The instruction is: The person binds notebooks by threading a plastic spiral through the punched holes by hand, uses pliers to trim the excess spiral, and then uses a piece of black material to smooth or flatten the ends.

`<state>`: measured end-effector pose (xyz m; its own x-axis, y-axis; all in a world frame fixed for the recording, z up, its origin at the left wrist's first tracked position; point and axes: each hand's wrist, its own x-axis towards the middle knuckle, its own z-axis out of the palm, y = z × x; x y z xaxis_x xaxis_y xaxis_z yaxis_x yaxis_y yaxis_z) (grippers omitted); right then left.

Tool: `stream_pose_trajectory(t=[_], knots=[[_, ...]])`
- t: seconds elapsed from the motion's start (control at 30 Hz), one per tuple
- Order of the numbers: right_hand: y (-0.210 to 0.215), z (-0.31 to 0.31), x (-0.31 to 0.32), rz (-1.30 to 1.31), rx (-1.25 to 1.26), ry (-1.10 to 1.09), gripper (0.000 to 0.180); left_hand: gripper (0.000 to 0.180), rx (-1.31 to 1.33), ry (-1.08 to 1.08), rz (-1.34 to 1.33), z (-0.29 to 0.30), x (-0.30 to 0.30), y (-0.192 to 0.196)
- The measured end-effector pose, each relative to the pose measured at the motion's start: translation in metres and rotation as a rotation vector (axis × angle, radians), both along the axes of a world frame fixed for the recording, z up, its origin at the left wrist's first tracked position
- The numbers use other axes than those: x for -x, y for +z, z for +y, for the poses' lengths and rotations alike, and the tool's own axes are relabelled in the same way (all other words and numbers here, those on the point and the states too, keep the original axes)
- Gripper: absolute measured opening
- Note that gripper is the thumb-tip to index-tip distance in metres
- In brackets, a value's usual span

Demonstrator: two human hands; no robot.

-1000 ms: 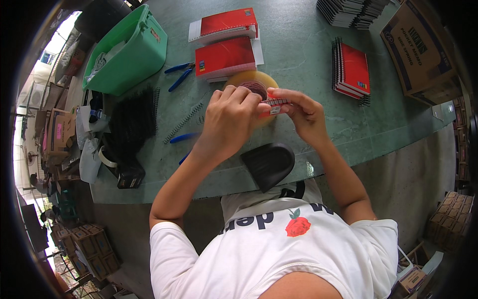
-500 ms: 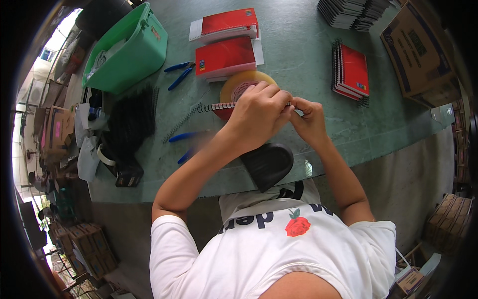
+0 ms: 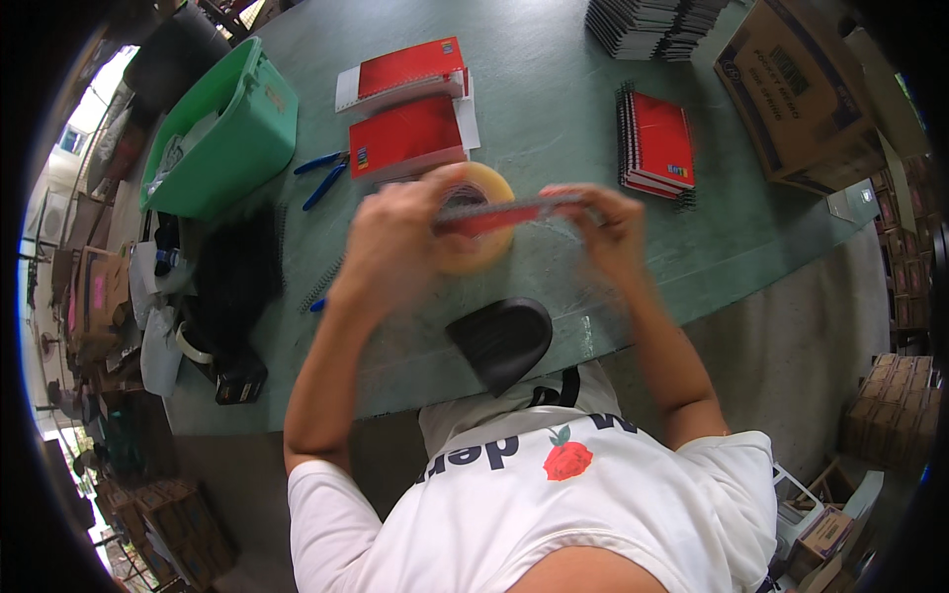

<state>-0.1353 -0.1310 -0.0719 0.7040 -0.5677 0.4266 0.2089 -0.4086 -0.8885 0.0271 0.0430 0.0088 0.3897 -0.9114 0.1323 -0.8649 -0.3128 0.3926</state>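
A small red notebook (image 3: 499,216) with a wire coil along its edge is held nearly edge-on between my hands, blurred by motion. My left hand (image 3: 395,237) grips its left end. My right hand (image 3: 605,232) pinches its right end at the coil. Just behind and below the notebook lies a large roll of yellowish clear tape (image 3: 486,255). A loose wire coil (image 3: 318,289) comes out from beside my left forearm, near a blue handle tip (image 3: 317,305). Blue-handled pliers (image 3: 324,180) lie farther off, left of two stacks of red notebooks (image 3: 405,136).
A black wedge-shaped thing (image 3: 502,341) lies at the near edge. Left are a green bin (image 3: 252,138) and a heap of black coils (image 3: 237,262). On the right stand coil-bound red notebooks (image 3: 660,138) and a cardboard box (image 3: 791,99). Grey stacked pads (image 3: 647,28) sit at the far edge.
My hands have moved apart, the left one leftward, bringing the red notebook into plain sight between them. The whole view has shifted slightly.
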Motion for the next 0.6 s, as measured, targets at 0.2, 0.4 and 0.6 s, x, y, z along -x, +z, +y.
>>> stream_pose_trajectory(t=[0.2, 0.4, 0.6], knots=[[0.032, -0.071, 0.005, -0.14, -0.126, 0.289, 0.031, 0.069, 0.549, -0.11, 0.362, -0.01, 0.009, -0.003], [0.046, -0.002, -0.01, -0.207, -1.031, 0.303, 0.045, 0.052, 0.493, -0.238, -0.219, -0.038, 0.037, -0.017], [0.078, -0.076, 0.007, 0.022, -0.591, -0.098, 0.04, 0.045, 0.368, -0.244, -0.159, -0.002, 0.021, -0.011]])
